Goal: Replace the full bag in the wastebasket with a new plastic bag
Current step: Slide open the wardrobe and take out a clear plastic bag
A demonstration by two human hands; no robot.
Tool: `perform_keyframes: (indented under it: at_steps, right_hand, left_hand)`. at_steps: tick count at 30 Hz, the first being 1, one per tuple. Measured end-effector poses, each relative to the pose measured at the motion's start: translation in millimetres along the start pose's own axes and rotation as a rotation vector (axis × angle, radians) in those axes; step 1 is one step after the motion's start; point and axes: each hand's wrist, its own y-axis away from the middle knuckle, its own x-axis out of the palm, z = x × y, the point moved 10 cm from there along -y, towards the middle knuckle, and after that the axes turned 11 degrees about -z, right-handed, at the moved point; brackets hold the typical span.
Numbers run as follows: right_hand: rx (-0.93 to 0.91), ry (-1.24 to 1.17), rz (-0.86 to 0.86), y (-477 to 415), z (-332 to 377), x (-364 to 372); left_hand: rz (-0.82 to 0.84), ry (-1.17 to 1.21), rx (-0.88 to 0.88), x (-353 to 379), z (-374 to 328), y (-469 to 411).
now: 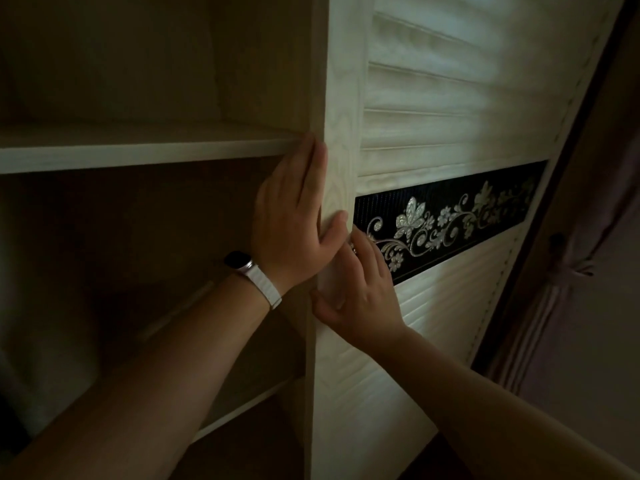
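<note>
From your head camera, both of your hands are on the edge of a door [343, 98]. Your left hand [287, 216], the one with the watch [239, 261], holds that edge with its thumb on the front and its fingers flat along the side. Your right hand [360, 292] sits just below it and grips the same edge, with its fingers on the front and its thumb round the side. Beside the door is a shelf [138, 154] in the dark, and I cannot tell what lies on it.

You cannot see the wastebasket here, or the full bag, or a new bag. So I think you are near the start and are looking for a new bag. Taking out the full bag and putting in the new one look not yet done.
</note>
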Motion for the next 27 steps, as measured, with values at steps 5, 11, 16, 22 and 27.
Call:
perform_keyframes:
  at_steps: [5,11,16,22,27]
  right_hand:
    - [-0.02,0.034,0.041,-2.6,-23.4,-2.3]
    - [0.004,0.07,0.088,-2.9,-41.0,-5.1]
    - [0.004,0.061,0.058,-3.0,-38.3,-9.1]
    - [-0.031,0.098,-0.034,5.6,-30.3,-14.7]
    - [-0.223,0.047,-0.087,22.8,7.9,-11.0]
  left_hand:
    - [0.0,0.018,0.001,22.9,-8.7,-2.5]
    - [-0.003,0.046,0.01,40.2,-14.4,-4.8]
    - [-0.004,0.059,0.014,38.9,-11.8,-4.3]
    - [0.103,0.091,0.034,29.3,-7.8,19.4]
    - [0.286,0.0,-0.07,18.8,30.7,72.2]
